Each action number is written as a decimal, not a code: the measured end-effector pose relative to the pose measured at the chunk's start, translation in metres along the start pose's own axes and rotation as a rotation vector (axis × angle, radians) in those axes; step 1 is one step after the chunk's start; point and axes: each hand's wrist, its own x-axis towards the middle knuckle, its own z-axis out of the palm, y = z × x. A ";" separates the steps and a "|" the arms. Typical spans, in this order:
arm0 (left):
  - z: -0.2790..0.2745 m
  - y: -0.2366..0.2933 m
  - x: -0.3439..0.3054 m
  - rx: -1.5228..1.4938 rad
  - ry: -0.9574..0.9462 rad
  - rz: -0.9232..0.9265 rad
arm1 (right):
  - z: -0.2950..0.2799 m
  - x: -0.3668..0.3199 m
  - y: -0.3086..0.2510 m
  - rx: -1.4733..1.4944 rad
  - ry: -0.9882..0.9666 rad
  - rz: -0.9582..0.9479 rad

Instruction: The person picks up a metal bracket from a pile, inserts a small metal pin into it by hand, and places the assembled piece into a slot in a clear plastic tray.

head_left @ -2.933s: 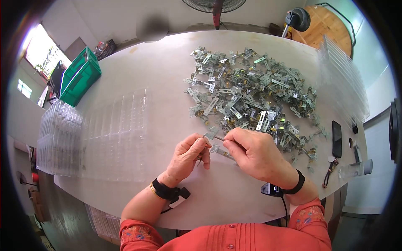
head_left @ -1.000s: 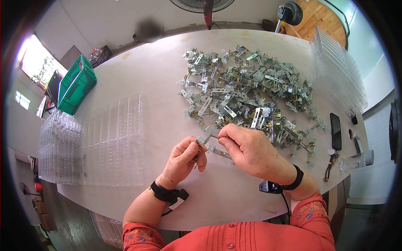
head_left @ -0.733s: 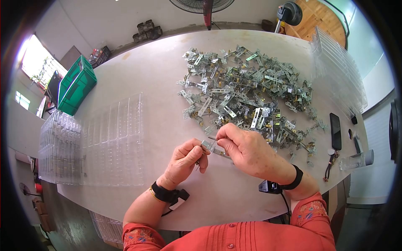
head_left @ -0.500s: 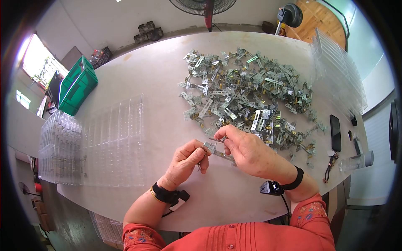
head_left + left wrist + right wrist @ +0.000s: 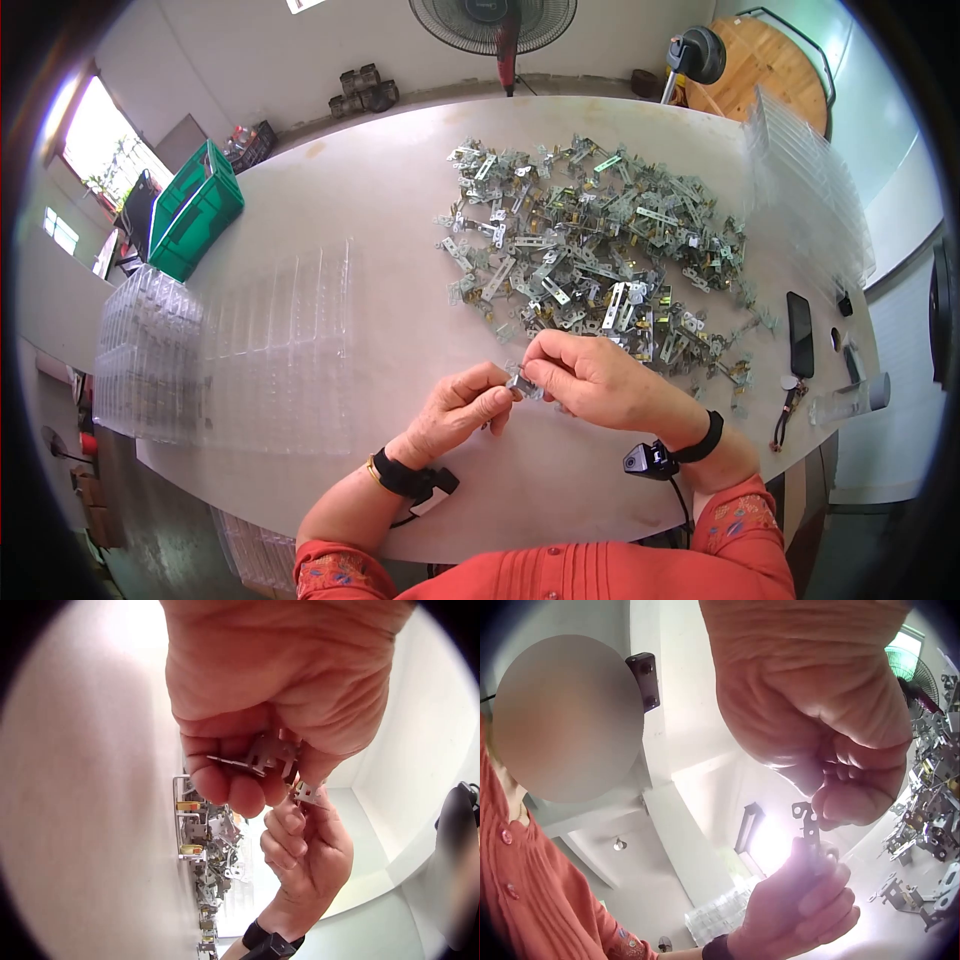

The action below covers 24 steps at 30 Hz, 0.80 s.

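Just in front of the pile, my two hands meet over a small metal bracket (image 5: pixel 519 381) with punched holes. My left hand (image 5: pixel 460 412) pinches it between thumb and forefinger. Inside its curled fingers lies another bent metal piece (image 5: pixel 262 757), seen in the left wrist view. My right hand (image 5: pixel 598 388) has thumb and fingertips together right at the bracket's other end. In the right wrist view a holed tab of the bracket (image 5: pixel 807 825) stands up between the hands, beside the right fingertips. The right fingers hide whatever is between them.
A broad heap of metal brackets (image 5: pixel 600 230) with brass-coloured parts covers the table's middle right. Clear plastic trays (image 5: pixel 275 350) lie at left, more trays (image 5: pixel 810 190) stand at right. A green crate (image 5: pixel 197 215), a phone (image 5: pixel 800 335) and a clear bottle (image 5: pixel 850 400) sit near the edges.
The right hand has come down and in against the left, which moved slightly right. The thin rod seen earlier at the right fingertips no longer shows. The head view has tilted up a little.
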 end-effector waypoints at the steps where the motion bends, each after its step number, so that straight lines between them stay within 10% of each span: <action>1: 0.001 0.001 0.000 0.003 -0.005 -0.021 | 0.000 -0.001 0.000 -0.039 0.009 -0.018; 11: 0.005 0.008 -0.001 0.137 -0.086 -0.063 | 0.001 -0.003 -0.004 -0.174 0.175 -0.277; 24: -0.005 0.003 0.002 -0.486 0.031 -0.141 | 0.006 0.002 0.003 -0.422 0.135 -0.669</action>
